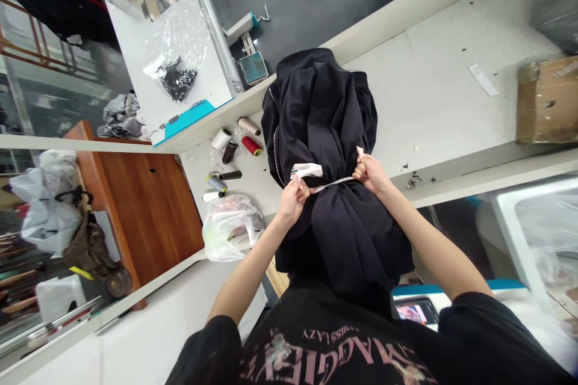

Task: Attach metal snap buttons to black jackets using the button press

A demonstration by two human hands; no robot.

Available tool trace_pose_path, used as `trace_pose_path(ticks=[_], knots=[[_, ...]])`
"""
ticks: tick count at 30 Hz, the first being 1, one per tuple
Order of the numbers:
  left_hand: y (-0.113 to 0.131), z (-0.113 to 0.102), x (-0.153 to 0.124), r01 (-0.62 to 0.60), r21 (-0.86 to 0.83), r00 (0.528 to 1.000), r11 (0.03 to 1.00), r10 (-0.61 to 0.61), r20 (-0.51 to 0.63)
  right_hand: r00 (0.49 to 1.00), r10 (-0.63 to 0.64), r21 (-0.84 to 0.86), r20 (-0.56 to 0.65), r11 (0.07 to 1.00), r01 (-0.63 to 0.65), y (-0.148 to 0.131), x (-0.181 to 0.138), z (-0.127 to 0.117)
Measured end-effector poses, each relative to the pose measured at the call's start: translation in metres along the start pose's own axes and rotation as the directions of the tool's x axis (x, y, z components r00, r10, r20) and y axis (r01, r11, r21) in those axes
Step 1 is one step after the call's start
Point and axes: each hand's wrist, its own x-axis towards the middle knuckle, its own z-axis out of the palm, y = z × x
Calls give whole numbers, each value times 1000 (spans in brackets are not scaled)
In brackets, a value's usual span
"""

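A bundle of dark navy garments (316, 108) lies across the pale ledge and hangs down toward my body. Around its middle runs a narrow white strip (335, 183), drawn tight so the cloth is pinched in. My left hand (294, 200) is closed on one part of the strip, with a loose, printed-looking end sticking up above the fingers. On the other side, my right hand (371, 174) pinches the strip too, and a short white end pokes out over its thumb. Whether the strip is knotted cannot be seen.
Thread spools (251, 145) and a white plastic bag (235, 225) sit left of the bundle. A cardboard box (546, 102) stands at the right. Behind are a grey tabletop (307, 0) and a clear bag of small black pieces (178, 78). A phone (416, 311) lies low right.
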Motion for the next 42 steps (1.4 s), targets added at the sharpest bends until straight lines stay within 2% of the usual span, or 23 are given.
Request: trace_pose_path(ticks=[4, 7, 9, 10, 11, 12, 13, 15, 17, 18, 20, 22, 24, 26, 28, 30, 31, 33, 36, 38, 39, 40, 42], knots=[[7, -7, -17, 69, 1, 996, 998, -68, -64, 1000, 16, -37, 10, 999, -15, -1, 1, 1], [6, -5, -11, 89, 44, 994, 995, -86, -67, 1000, -8, -58, -13, 998, 7, 3, 7, 3], [7, -3, -1, 30, 165, 998, 986, -22, -52, 999, -21, -69, -24, 997, 20, 7, 10, 3], [9, -3, 4, -34, 274, 999, 961, 38, -8, 999, -24, -73, -27, 997, 22, 8, 12, 3], [13, -4, 8, -125, 410, 992, 904, 100, 83, 999, -26, -77, -28, 997, 24, 9, 13, 2], [18, -6, 11, -240, 548, 966, 801, 142, 216, 999, -27, -80, -29, 996, 25, 10, 13, 2], [24, -9, 13, -368, 660, 918, 655, 145, 369, 999, -28, -82, -29, 996, 26, 10, 14, 1], [34, -17, 15, -592, 740, 789, 319, 42, 613, 999, -30, -83, -27, 996, 27, 11, 14, 0], [37, -23, 18, -705, 706, 704, 70, -49, 709, 999, -30, -84, -23, 996, 28, 11, 14, -1], [36, -23, 19, -729, 684, 683, 0, -66, 728, 999, -31, -85, -22, 996, 29, 11, 14, -1], [27, -17, 25, -751, 658, 660, -60, -42, 750, 999, -33, -90, -19, 995, 31, 12, 14, -2], [15, -4, 33, -738, 672, 670, -61, 53, 740, 999, -37, -97, -17, 995, 35, 13, 15, -3], [6, 13, 40, -711, 703, 693, -15, 156, 704, 999, -41, -104, -13, 994, 39, 13, 15, -4], [1, 28, 43, -666, 738, 737, 109, 244, 630, 999, -44, -109, -7, 993, 43, 13, 15, -4], [1, 37, 40, -606, 743, 794, 284, 283, 539, 999, -47, -112, -1, 993, 47, 13, 15, -5], [3, 40, 33, -553, 717, 832, 424, 245, 497, 999, -48, -112, 4, 993, 49, 13, 16, -5], [5, 39, 29, -550, 704, 831, 449, 209, 516, 999, -48, -110, 6, 993, 48, 13, 16, -6], [9, 34, 23, -592, 703, 798, 394, 166, 579, 999, -44, -103, 12, 994, 45, 14, 16, -6], [13, 26, 20, -636, 762, 767, 118, 208, 608, 999, -41, -88, 23, 995, 43, 14, 17, -7], [10, 24, 22, -610, 792, 772, -1, 226, 594, 999, -42, -82, 27, 996, 44, 14, 17, -8], [7, 24, 24, -605, 796, 775, -3, 224, 591, 999, -43, -81, 27, 996, 45, 14, 17, -8], [4, 26, 26, -613, 790, 776, 36, 220, 592, 999, -44, -80, 26, 996, 46, 14, 17, -8], [-3, 31, 28, -615, 754, 788, 230, 225, 573, 999, -45, -81, 22, 996, 47, 14, 17, -8]])
